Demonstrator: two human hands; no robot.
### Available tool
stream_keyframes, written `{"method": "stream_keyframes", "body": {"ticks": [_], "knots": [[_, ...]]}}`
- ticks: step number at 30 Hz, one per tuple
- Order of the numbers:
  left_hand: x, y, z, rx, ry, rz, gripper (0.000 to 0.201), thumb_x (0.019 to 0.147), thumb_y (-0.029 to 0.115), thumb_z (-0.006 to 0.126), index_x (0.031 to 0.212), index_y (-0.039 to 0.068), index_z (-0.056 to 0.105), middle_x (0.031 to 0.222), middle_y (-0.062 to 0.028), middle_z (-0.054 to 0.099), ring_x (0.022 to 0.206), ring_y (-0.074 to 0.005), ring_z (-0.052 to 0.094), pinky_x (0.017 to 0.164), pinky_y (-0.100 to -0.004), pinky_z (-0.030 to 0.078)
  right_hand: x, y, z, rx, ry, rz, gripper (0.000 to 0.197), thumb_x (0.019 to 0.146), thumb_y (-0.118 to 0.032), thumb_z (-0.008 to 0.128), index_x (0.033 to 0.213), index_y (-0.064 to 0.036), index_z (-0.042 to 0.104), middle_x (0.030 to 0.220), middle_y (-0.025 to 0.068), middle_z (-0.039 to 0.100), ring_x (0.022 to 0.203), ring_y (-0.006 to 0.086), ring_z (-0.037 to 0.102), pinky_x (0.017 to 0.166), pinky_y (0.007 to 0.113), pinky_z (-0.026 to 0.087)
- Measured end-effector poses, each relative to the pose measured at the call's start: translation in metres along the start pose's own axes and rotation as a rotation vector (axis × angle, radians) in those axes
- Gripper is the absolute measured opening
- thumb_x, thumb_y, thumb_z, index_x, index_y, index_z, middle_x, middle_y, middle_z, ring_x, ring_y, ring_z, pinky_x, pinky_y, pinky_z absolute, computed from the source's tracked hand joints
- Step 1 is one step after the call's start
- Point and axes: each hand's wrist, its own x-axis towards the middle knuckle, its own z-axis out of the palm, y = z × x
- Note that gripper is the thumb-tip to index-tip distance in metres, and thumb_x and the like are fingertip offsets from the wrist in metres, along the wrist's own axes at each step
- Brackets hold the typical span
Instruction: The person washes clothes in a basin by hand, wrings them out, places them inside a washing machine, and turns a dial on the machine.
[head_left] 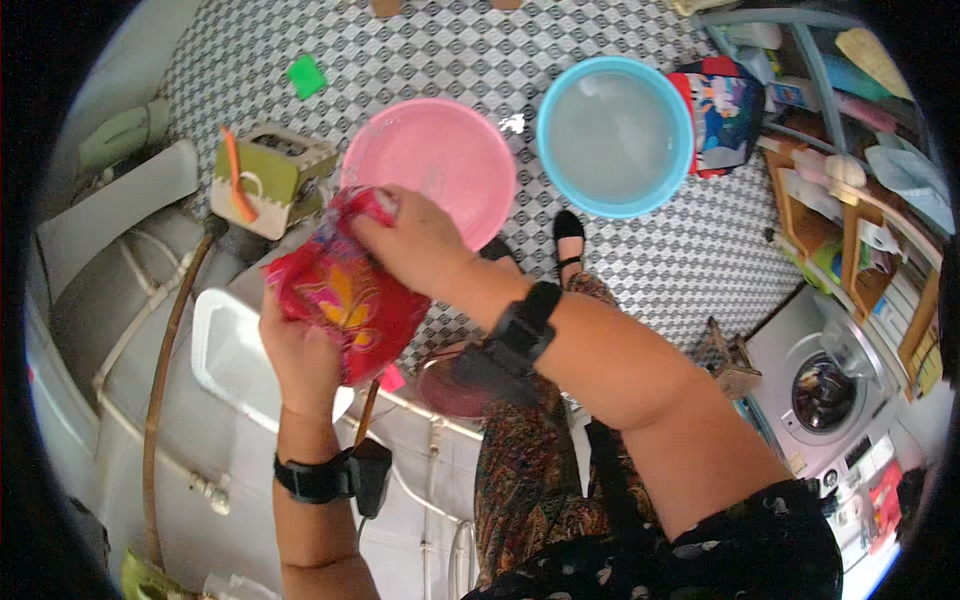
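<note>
A red cloth (385,312) with yellow and magenta flowers and a patterned border hangs in the air between my hands, left of my body. At its upper edge, the fingers of my right hand (415,238) are closed on a bunched corner. My left hand (300,350) grips the lower left side, its thumb resting on the fabric. Under and beyond the cloth stands a pink basin (400,135), partly covered by my right hand, with wet-looking patches inside. To its right is a light blue basin (546,140) holding cloudy water.
A white sink (205,345) lies beside my left forearm. Beyond it sits a green and cream box (285,205) with an orange brush (235,175) on it. A green square (306,76) lies on the checkered floor. Crowded shelves (850,240) and a washing machine (775,360) line the right.
</note>
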Motion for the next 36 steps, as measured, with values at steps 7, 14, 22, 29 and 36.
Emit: {"method": "stream_keyframes", "body": {"ticks": [7, 14, 22, 29, 36], "knots": [[0.005, -0.005, -0.002, 0.074, -0.059, 0.089, 0.029, 0.078, -0.004, 0.053, 0.107, -0.003, 0.052, 0.103, -0.008, 0.058, 0.094, -0.0172, 0.056, 0.085, -0.0305, 0.045, -0.005, 0.002, 0.0, 0.022, -0.014, 0.009, 0.044, 0.075, -0.034, 0.057, 0.101, 0.0007, 0.053, 0.097, 0.0239, 0.056, 0.092, 0.0382, 0.055, 0.08, 0.042, 0.044], [-0.006, 0.022, 0.004, 0.333, -0.115, 0.348, 0.02, 0.082, -0.001, 0.05, 0.102, 0.001, 0.051, 0.094, -0.0049, 0.055, 0.085, -0.0125, 0.051, 0.079, -0.0246, 0.04, -0.029, 0.022, -0.014, 0.198, 0.098, -0.294, 0.053, 0.075, -0.022, 0.06, 0.12, -0.0007, 0.04, 0.115, 0.0193, 0.043, 0.108, 0.0325, 0.047, 0.091, 0.035, 0.038], [-0.033, 0.063, 0.043, -0.159, -0.059, 0.031, 0.025, 0.085, 0.007, 0.054, 0.109, 0.003, 0.047, 0.096, -0.0046, 0.057, 0.084, -0.0128, 0.055, 0.075, -0.0282, 0.046, -0.112, 0.023, -0.116, 1.127, -0.337, 0.065, 0.07, 0.075, -0.009, 0.052, 0.137, -0.0163, 0.022, 0.121, 0.0057, 0.045, 0.11, 0.0204, 0.043, 0.094, 0.034, 0.033], [-0.069, 0.109, 0.101, -0.539, -0.063, -0.071, 0.036, 0.086, 0.005, 0.051, 0.121, 0.004, 0.04, 0.109, -0.0105, 0.054, 0.091, -0.0212, 0.057, 0.079, -0.0343, 0.049, -0.165, 0.066, -0.201, 1.482, -0.256, -0.088, 0.066, 0.08, -0.037, 0.06, 0.133, -0.0138, 0.028, 0.131, 0.0062, 0.036, 0.121, 0.0245, 0.037, 0.103, 0.043, 0.027], [-0.111, 0.134, 0.227, -0.735, -0.468, -0.287, 0.036, 0.091, 0.027, 0.038, 0.113, 0.001, 0.05, 0.111, -0.0131, 0.056, 0.098, -0.0269, 0.056, 0.086, -0.0407, 0.046, -0.244, 0.175, -0.301, 1.236, -0.283, -0.185, 0.076, 0.081, -0.03, 0.063, 0.137, -0.0082, 0.017, 0.133, 0.0092, 0.034, 0.119, 0.0201, 0.039, 0.097, 0.036, 0.037]]}}
